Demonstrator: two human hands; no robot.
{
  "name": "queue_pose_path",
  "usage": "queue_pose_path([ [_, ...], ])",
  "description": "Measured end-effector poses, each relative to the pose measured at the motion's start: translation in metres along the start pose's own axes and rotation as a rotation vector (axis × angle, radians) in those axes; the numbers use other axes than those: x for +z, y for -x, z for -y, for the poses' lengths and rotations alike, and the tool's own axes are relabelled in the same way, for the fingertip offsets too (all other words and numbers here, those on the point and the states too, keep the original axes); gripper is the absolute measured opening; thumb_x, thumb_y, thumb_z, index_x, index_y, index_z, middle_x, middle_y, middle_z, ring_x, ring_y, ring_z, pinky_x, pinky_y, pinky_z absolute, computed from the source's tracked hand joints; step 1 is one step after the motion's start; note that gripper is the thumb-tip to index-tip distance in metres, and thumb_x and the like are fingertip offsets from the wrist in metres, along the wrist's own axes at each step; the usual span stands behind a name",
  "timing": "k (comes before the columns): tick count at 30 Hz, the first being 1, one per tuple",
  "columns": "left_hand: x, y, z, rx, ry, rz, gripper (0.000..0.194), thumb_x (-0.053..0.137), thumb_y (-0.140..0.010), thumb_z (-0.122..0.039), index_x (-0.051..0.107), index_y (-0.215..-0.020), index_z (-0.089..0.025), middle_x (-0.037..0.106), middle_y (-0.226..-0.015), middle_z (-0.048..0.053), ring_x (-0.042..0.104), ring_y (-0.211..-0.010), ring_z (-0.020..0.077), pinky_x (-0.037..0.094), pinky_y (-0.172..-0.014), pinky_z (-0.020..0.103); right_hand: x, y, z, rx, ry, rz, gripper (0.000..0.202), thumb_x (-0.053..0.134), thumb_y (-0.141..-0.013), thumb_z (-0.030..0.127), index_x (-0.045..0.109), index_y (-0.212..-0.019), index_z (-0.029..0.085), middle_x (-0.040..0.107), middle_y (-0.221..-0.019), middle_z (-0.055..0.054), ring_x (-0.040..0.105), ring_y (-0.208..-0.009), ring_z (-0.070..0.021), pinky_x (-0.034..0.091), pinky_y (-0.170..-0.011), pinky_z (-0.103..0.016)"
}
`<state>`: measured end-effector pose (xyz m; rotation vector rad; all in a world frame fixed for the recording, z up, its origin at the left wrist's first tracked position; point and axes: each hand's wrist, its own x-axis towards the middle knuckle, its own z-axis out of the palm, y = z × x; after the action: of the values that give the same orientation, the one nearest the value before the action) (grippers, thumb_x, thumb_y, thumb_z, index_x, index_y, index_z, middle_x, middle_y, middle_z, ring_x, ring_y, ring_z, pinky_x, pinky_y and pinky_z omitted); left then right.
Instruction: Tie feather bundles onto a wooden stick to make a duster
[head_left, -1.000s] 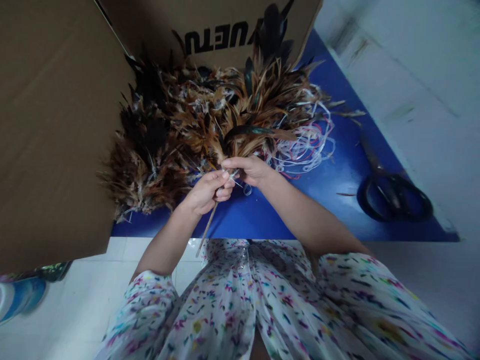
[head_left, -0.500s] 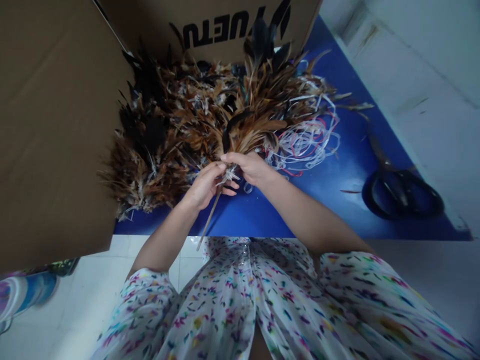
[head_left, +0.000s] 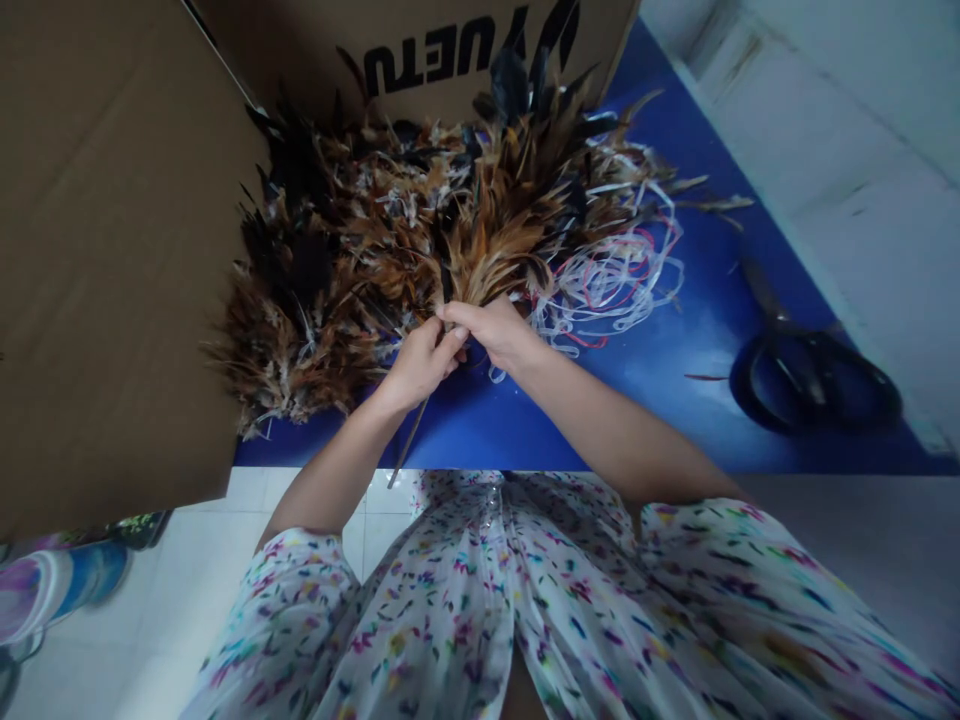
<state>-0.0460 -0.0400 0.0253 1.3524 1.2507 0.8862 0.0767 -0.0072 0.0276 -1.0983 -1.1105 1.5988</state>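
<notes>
Both my hands meet near the front of the blue table, closed on one bunch of feathers. My left hand wraps its fingers and thumb around the quill ends of the bunch. A thin brown stick sticks out below it, toward the table edge. My right hand pinches the bunch just above, its thumb beside the left thumb. The feathers fan upward, brown with black ones farther up. Fingers cover the quill ends. Behind and to the left lies a large pile of brown and black feathers.
White and pink plastic strips lie tangled right of my hands. Black-handled scissors rest at the right of the blue table. Cardboard stands at the left and back. A bucket is on the floor, lower left.
My left hand has closed from spread fingers around the quill ends, which are now covered. The stick below has shifted slightly left. My right hand keeps its pinch.
</notes>
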Motion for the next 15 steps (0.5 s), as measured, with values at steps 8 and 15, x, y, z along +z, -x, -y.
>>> queue_pose_path([
  [8, 0.004, 0.007, -0.010, -0.088, 0.012, -0.020, 0.024, 0.053, -0.100, -0.020, 0.048, -0.076, -0.016, 0.050, -0.057, -0.006, 0.042, -0.041, 0.0030, 0.031, -0.040, 0.016, 0.008, 0.000, 0.002, 0.052, 0.114, -0.097, 0.013, 0.065, -0.067, 0.025, 0.053, -0.064, 0.022, 0.059, -0.053, -0.001, 0.056, -0.046, -0.0162, 0.050, -0.043, -0.030],
  [15, 0.008, 0.009, -0.012, -0.191, 0.272, -0.069, 0.026, 0.057, -0.099, -0.025, 0.045, -0.077, -0.017, 0.037, -0.056, -0.009, 0.032, -0.041, 0.0013, 0.022, -0.040, 0.013, 0.016, -0.008, -0.003, -0.056, 0.227, -0.184, 0.016, 0.068, -0.069, 0.030, 0.060, -0.079, 0.020, 0.066, -0.076, -0.002, 0.064, -0.077, -0.0195, 0.058, -0.070, -0.034],
])
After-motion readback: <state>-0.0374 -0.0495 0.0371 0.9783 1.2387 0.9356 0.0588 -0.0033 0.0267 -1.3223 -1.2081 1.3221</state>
